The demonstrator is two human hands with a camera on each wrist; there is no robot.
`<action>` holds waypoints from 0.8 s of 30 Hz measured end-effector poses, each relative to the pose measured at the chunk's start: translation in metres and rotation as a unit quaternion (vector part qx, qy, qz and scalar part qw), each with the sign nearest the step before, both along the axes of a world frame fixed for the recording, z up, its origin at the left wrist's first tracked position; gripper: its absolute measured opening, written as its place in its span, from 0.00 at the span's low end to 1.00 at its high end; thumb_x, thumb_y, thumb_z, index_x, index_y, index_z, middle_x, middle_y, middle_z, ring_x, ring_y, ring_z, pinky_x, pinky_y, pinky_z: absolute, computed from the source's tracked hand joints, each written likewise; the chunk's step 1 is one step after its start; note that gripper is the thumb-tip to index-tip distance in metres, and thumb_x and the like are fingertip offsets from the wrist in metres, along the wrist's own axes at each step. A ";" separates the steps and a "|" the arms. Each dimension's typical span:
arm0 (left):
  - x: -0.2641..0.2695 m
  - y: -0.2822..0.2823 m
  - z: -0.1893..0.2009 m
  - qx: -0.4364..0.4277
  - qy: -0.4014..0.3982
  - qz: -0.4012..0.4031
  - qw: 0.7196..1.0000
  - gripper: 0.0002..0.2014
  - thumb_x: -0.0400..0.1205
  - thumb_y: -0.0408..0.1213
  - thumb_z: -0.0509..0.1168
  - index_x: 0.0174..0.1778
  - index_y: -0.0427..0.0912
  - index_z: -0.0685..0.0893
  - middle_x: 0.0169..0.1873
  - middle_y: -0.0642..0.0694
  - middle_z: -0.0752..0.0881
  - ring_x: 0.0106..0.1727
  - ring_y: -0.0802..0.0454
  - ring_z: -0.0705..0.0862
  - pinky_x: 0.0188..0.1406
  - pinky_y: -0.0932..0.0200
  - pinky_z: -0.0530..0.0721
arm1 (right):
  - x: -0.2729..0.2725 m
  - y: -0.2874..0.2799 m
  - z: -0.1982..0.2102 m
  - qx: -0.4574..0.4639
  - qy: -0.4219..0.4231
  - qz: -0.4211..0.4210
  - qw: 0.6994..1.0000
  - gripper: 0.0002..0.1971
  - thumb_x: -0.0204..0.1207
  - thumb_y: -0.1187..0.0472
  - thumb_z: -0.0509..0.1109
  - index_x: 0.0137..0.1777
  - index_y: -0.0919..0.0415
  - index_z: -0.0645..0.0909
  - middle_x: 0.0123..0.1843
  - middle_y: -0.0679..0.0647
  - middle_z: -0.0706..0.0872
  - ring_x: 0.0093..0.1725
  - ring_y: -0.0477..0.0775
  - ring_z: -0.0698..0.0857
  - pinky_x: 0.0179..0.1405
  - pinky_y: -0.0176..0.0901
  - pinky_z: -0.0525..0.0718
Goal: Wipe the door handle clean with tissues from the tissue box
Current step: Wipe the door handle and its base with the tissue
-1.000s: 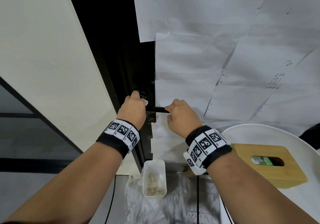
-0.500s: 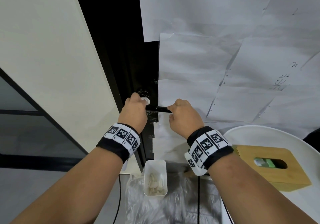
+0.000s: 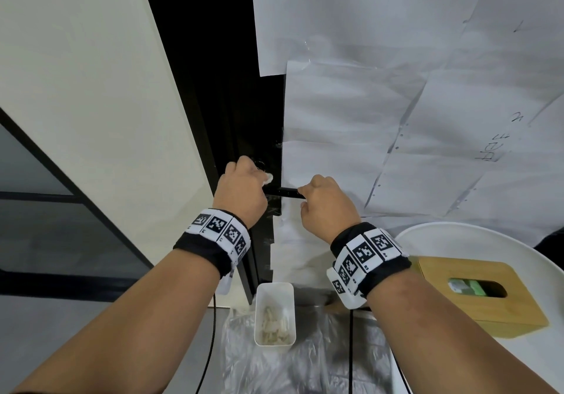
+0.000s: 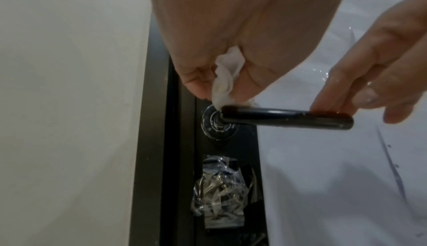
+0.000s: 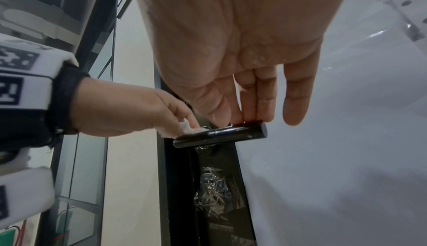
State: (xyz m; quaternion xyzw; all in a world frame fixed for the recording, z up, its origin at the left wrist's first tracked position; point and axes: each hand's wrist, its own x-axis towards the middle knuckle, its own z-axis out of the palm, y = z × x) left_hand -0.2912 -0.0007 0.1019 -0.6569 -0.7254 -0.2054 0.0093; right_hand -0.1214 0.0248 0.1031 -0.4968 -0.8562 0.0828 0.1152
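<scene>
Handwriting on a paper sheet (image 3: 491, 149) taped to the door — too skewed to read; nothing else legible.

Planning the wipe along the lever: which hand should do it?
Left. The left hand already pinches the tissue against the door handle near its base; the right hand only steadies the free end.

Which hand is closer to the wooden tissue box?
Right. The right hand holds the door handle's free end, just up-left of the tissue box. The left hand sits farther left, pressing a tissue at the handle's base.
</scene>
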 end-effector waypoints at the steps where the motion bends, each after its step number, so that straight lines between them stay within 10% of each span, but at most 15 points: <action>1: 0.002 0.002 -0.001 -0.026 0.034 0.002 0.999 0.20 0.76 0.28 0.59 0.61 0.44 0.86 0.57 0.44 0.76 0.55 0.43 0.73 0.53 0.50 0.77 | 0.000 -0.001 0.000 -0.001 -0.001 -0.001 1.000 0.14 0.75 0.66 0.61 0.58 0.62 0.82 0.51 0.57 0.78 0.55 0.59 0.75 0.43 0.54 0.84; 7: 0.009 0.009 0.008 -0.087 0.116 0.030 0.989 0.14 0.78 0.35 0.56 0.51 0.39 0.86 0.58 0.42 0.74 0.55 0.41 0.72 0.51 0.49 0.74 | 0.001 -0.001 0.001 -0.008 0.003 -0.001 1.000 0.16 0.76 0.66 0.60 0.61 0.62 0.81 0.53 0.57 0.78 0.56 0.58 0.75 0.45 0.53 0.84; 18: -0.004 -0.006 0.010 -0.035 -0.032 0.088 0.995 0.10 0.75 0.31 0.60 0.45 0.38 0.86 0.45 0.41 0.80 0.48 0.38 0.82 0.40 0.51 0.79 | 0.007 0.000 -0.003 -0.019 0.019 0.009 1.000 0.17 0.76 0.66 0.60 0.63 0.61 0.80 0.56 0.57 0.78 0.58 0.57 0.75 0.47 0.55 0.85; 24: -0.005 -0.016 0.008 0.047 -0.130 0.053 0.989 0.15 0.80 0.32 0.62 0.62 0.42 0.85 0.54 0.41 0.79 0.46 0.41 0.83 0.46 0.53 0.83 | 0.003 0.002 -0.002 -0.007 0.023 0.005 1.000 0.16 0.75 0.67 0.60 0.61 0.62 0.82 0.54 0.57 0.79 0.57 0.58 0.75 0.46 0.54 0.84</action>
